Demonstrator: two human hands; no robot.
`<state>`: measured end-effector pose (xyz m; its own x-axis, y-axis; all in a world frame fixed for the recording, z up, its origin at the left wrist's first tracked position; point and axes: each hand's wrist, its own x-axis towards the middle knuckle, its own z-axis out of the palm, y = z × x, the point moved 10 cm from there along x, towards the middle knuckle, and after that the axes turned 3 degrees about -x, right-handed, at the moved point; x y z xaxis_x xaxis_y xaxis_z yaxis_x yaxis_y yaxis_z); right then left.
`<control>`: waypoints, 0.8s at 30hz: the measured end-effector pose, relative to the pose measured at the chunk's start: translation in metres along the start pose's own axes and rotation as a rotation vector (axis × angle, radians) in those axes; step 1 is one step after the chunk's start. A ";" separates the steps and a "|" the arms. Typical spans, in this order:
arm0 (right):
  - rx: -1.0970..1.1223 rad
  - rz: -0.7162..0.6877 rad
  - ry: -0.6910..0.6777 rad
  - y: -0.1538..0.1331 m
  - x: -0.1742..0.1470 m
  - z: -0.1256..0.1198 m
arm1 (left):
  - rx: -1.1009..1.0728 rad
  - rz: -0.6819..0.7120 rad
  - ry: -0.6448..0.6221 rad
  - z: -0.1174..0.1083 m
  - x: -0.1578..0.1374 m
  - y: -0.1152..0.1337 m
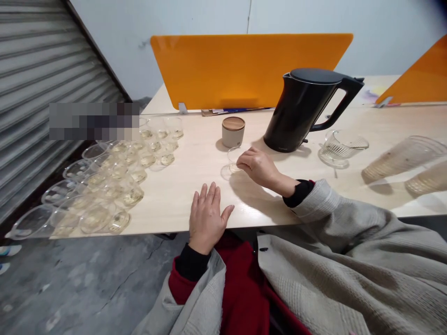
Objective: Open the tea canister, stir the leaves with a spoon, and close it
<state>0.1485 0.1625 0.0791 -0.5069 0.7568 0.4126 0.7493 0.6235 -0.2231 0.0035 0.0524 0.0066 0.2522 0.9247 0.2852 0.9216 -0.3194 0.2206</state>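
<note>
My left hand lies flat on the table near its front edge, fingers stretched out and holding nothing. The fingers of my right hand are bunched in a pinch at the right side of a small clear cup. What they hold, if anything, is hidden; I cannot tell whether they grip the rim or hover over it. Just behind that cup is a grey canister with a wooden lid. To the left, many clear cups stand in rows, with pale liquid and small dark bits in their bottoms.
A black electric kettle stands behind my right hand. Right of it are a ribbed glass pitcher and stacks of clear cups. An orange divider runs along the back of the table. A rolling shutter is at left.
</note>
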 end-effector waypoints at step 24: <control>0.078 0.202 0.257 0.065 -0.036 -0.039 | -0.031 0.007 0.035 -0.002 -0.001 0.000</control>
<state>0.2320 0.1675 0.0841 -0.2200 0.7988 0.5599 0.7837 0.4865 -0.3861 0.0024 0.0514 0.0080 0.2474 0.9149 0.3189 0.9101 -0.3324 0.2475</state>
